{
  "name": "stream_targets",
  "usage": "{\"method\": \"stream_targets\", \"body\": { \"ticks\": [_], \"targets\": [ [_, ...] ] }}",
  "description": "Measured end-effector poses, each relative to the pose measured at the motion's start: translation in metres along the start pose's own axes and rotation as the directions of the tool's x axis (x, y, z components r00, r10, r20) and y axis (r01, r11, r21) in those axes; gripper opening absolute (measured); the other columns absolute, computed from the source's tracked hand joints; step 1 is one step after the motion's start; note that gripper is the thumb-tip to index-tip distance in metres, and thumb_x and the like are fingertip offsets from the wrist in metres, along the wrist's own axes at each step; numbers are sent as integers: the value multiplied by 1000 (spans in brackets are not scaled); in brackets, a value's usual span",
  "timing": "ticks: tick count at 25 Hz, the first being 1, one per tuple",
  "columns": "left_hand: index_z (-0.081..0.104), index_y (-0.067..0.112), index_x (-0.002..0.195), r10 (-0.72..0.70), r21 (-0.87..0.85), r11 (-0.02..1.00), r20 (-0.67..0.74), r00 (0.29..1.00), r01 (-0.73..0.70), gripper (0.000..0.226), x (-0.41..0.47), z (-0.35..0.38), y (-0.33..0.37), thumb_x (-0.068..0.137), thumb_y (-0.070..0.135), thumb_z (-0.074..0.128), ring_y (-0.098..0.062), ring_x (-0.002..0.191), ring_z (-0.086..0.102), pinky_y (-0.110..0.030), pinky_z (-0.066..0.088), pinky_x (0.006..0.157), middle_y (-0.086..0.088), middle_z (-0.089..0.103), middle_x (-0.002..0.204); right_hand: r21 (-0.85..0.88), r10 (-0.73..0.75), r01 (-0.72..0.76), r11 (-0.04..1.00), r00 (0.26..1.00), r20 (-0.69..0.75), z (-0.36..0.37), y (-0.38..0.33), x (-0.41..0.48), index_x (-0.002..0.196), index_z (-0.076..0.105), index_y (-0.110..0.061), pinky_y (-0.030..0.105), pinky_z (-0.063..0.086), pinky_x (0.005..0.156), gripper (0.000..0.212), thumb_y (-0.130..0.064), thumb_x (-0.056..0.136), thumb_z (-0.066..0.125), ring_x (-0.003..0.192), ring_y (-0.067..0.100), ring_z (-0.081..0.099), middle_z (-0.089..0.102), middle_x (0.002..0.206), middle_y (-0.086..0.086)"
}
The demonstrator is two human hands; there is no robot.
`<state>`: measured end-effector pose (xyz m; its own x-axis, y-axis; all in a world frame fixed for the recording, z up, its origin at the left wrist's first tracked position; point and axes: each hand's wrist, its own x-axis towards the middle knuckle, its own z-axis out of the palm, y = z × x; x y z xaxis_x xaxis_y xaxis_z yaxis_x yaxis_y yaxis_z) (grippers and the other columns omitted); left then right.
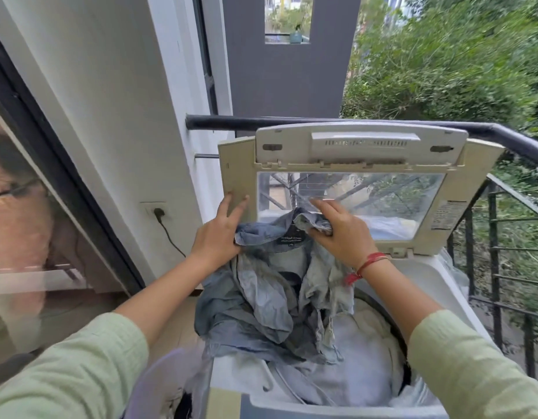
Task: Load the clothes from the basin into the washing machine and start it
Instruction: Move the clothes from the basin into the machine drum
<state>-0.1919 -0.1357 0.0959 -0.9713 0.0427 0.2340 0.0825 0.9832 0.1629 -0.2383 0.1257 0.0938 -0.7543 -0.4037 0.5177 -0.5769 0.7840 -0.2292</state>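
- While both hands hold it up by the collar, the crumpled blue-grey denim shirt (270, 300) hangs over the mouth of the white top-loading washing machine (419, 276); its lower folds rest on pale laundry already lying in the drum (361, 361), and one edge spills over the machine's left rim.
- The left hand (219, 234) grips the left end of the collar; thumb and palm bunch the cloth, while two fingers (242, 204) stretch upward, spread apart, their tips touching the frame of the lid.
- The right hand (337, 231) closes on the right end of the collar; the cloth is wadded under its curled fingers (320, 228), the index finger points left along the lid's window; a red thread bracelet (367, 266) circles that wrist.
- The cream plastic lid with a clear window (352, 204) stands upright behind the hands, folded at its hinge.
- Pale green sleeves (80, 376) cover both forearms.
- At the lower left, just beside the machine, a light plastic basin (159, 379) shows blurred; something dark lies in it, though I cannot tell what.
- A black metal balcony railing (503, 225) runs behind and to the right of the machine; green bushes (443, 62) lie beyond it.
- A black plug with its cord (159, 213) sits in a white wall socket left of the machine.
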Motion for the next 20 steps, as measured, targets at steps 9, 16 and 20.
{"method": "stream_targets", "body": {
  "ticks": [9,16,20],
  "targets": [
    [-8,43,145,168,-16,985,-60,984,-169,105,-18,0,-11,75,16,66,-25,62,55,-25,35,45,-2,11,156,56,109,-248,967,605,789,85,-69,-70,150,-1,-27,35,40,101,130,-57,55,81,134,24,39,31,152,4],
    [12,36,148,91,53,994,51,995,-94,85,-20,6,-26,81,30,65,-30,83,62,-32,46,56,-3,10,156,64,204,-291,955,794,573,89,-57,-71,129,37,-36,33,48,70,63,-19,74,63,101,31,61,64,111,6],
    [46,25,133,123,-40,992,51,991,-121,56,-14,13,-23,82,32,66,-33,96,61,-44,53,74,-5,29,147,73,243,-290,954,895,374,36,-23,-55,129,41,-36,36,52,76,63,-16,74,63,105,26,59,63,116,0]
  ]
}}
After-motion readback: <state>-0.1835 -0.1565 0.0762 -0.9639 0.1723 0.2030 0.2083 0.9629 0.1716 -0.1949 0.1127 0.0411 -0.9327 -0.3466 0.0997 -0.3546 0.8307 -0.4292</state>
